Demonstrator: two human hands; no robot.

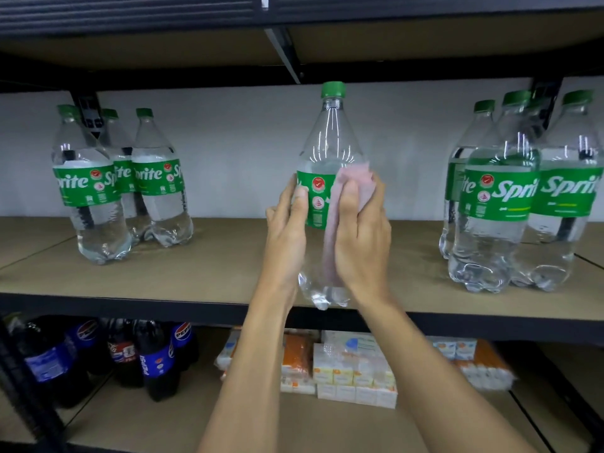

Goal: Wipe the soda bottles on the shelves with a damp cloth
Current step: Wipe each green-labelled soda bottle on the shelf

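Bottle (327,135) at shelf (196,273) front. Left hand (287,230) wraps it, 9 o'clock; right hand (359,237), 3 o'clock, clutches cloth (356,178) against it.

Upright Sprite bottle (330,138), pink cloth (354,181) against it

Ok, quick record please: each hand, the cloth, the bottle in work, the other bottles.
left hand: grips the clear plastic Sprite bottle with a green cap at its label
right hand: presses the pink cloth against that bottle's front
bottle: upright, at the brown shelf board front edge
left of it: three Sprite bottles standing
right of it: cluster of Sprite bottles standing
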